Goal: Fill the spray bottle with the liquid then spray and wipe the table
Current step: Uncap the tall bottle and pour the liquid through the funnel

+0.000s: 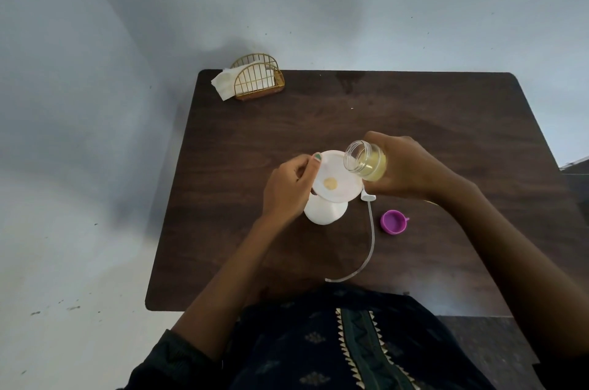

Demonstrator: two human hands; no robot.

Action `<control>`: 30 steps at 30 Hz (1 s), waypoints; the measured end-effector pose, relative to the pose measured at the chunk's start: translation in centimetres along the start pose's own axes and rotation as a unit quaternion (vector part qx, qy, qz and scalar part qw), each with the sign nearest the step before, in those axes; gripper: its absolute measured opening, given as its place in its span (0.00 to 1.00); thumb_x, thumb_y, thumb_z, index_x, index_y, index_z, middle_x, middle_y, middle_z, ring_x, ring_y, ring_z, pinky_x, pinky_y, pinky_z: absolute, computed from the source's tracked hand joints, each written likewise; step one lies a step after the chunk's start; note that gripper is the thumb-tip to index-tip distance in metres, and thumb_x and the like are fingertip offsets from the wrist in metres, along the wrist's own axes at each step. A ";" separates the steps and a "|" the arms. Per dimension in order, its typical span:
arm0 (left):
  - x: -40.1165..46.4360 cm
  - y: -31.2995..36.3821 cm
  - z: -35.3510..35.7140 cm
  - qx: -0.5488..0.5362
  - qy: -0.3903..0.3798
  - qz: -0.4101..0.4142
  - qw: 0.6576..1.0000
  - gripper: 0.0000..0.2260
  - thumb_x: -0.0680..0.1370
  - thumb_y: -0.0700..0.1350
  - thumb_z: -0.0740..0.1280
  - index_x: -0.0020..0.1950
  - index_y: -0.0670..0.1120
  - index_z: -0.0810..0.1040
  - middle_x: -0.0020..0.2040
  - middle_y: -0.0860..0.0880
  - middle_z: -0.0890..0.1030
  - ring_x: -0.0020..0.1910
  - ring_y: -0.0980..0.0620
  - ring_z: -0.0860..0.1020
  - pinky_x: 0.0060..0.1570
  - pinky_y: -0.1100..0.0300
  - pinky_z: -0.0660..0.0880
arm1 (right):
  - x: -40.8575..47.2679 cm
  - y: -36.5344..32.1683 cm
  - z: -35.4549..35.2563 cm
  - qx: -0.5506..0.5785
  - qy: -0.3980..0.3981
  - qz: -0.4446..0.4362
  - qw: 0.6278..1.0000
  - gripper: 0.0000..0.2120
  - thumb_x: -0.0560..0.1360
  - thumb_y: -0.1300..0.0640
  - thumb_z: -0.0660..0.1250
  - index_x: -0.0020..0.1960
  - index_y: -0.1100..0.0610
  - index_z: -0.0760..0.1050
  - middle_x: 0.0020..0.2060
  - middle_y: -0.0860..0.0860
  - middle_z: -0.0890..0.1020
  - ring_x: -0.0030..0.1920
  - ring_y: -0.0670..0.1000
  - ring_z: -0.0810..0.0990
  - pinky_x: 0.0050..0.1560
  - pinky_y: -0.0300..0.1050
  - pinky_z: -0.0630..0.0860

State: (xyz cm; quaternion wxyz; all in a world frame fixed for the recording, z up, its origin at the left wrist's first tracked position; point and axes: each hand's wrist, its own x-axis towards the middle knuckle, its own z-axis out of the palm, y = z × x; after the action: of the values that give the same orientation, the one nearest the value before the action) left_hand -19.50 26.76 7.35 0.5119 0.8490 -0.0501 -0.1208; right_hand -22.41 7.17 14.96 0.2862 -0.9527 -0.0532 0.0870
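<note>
A white spray bottle (325,213) stands upright on the dark wooden table (430,121), with a white funnel (331,188) set in its neck. A little yellow liquid pools at the funnel's throat. My left hand (288,188) pinches the funnel's left rim. My right hand (411,166) grips a clear jar (366,161) of yellow liquid, tilted with its open mouth over the funnel's right edge. The spray head (368,197) with its long clear tube (371,239) lies on the table right of the bottle. White napkins (223,83) sit in a gold wire holder (259,78) at the table's far left corner.
A purple cap (394,222) lies open side up to the right of the tube. A wall runs just behind the table's far edge. The tube's end curls toward the near edge, close to my body.
</note>
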 end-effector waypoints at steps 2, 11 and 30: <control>0.1 0.0 0.1 0.001 -0.002 0.006 1.000 0.18 0.79 0.58 0.58 0.44 0.47 0.80 0.36 0.49 0.81 0.36 0.58 0.78 0.40 0.49 0.77 | 0.1 -0.1 0.0 -0.008 -0.009 0.001 1.000 0.18 0.61 0.52 0.75 0.46 0.53 0.72 0.37 0.47 0.79 0.37 0.51 0.77 0.39 0.50 0.77; 0.3 -0.2 0.2 0.001 0.000 0.002 1.000 0.19 0.77 0.61 0.57 0.44 0.49 0.80 0.37 0.51 0.81 0.36 0.59 0.79 0.43 0.44 0.79 | 0.4 -0.3 -0.1 -0.030 -0.040 0.004 0.999 0.19 0.61 0.50 0.75 0.44 0.48 0.67 0.36 0.45 0.76 0.38 0.51 0.76 0.37 0.47 0.74; 0.5 -0.2 0.0 0.016 -0.004 0.009 1.000 0.18 0.77 0.60 0.58 0.42 0.49 0.80 0.35 0.51 0.80 0.34 0.60 0.78 0.41 0.45 0.79 | 0.6 -1.5 -0.8 -0.098 -0.083 0.008 0.992 0.21 0.63 0.51 0.75 0.46 0.49 0.64 0.34 0.41 0.71 0.38 0.48 0.72 0.32 0.37 0.63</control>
State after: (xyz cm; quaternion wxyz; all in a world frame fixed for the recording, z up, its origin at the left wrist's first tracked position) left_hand -19.03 26.75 7.15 0.4988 0.8564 -0.0618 -0.1183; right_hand -21.71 8.09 16.35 0.1858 -0.9660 -0.0777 0.1622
